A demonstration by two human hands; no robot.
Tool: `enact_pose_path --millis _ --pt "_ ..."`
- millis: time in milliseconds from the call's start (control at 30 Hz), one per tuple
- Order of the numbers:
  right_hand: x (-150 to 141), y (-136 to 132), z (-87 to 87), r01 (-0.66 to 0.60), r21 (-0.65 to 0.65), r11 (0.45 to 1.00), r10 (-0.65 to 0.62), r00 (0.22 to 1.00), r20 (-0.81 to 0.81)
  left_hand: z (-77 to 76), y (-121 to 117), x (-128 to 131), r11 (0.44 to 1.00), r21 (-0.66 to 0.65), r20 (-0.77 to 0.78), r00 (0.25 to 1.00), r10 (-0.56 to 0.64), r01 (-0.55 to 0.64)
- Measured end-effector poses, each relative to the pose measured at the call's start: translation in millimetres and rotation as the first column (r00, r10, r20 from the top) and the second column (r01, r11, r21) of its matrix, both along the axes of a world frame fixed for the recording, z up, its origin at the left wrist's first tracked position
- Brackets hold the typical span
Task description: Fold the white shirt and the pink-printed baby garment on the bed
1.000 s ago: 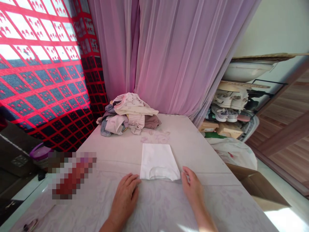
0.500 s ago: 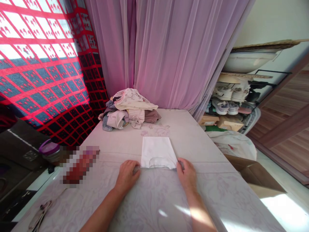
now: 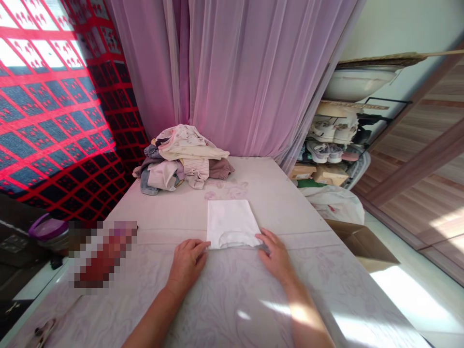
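A white folded T-shirt (image 3: 232,217) lies flat on the covered tabletop, its round neckline toward me. My left hand (image 3: 186,263) rests by its near left corner, the index fingertip touching the edge and the thumb lower down. At the near right corner is my right hand (image 3: 276,256), fingers spread, with fingertips on the shirt's edge. Neither hand closes round the cloth.
A heap of clothes (image 3: 181,159) sits at the table's far left, before a purple curtain (image 3: 235,72). A blurred-out reddish item (image 3: 105,253) lies on the left. Beyond the right edge stand a cardboard box (image 3: 362,244) and a rack with shoes (image 3: 324,152).
My right hand has loosened from the shirt's corner, its fingers spreading and reaching onto the edge. My left index finger now stretches to the left corner. The view has shifted slightly right.
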State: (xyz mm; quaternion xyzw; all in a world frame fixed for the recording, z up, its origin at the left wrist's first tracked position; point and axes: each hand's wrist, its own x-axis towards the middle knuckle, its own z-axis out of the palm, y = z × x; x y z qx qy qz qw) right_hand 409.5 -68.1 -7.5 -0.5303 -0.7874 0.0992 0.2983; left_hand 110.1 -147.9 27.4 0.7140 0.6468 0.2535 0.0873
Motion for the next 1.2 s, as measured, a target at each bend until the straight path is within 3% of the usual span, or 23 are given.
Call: enact_pose_path --millis 267,467,600,833,1033,1200 --pt "2 10 2.2 0.028 0.015 0.999 -0.03 0.994 0.109 14.8 14 5 0.993 -0.118 -0.11 0.994 -0.009 -0.004" --pt "-4 9 11.6 0.031 0.033 0.999 -0.036 0.985 0.168 13.0 19 9 0.997 -0.058 -0.232 0.971 -0.06 0.047" --pt "-7 10 17.9 0.005 0.075 0.997 -0.017 0.987 0.159 9.0 17 8 0.996 0.035 -0.207 0.976 -0.07 0.079" --pt "0 8 22.1 -0.102 -0.043 0.994 0.109 0.973 0.206 13.8 19 -3 0.983 -0.039 -0.161 0.969 -0.186 0.182" --pt "5 14 21.8 -0.118 -0.053 0.992 0.126 0.972 0.198 30.0 31 -7 0.97 -0.103 -0.323 0.915 -0.242 0.22" --pt "-3 20 21.6 -0.111 0.001 0.994 0.109 0.976 0.188 32.1 35 -1 0.974 -0.152 -0.433 0.874 -0.219 0.168"
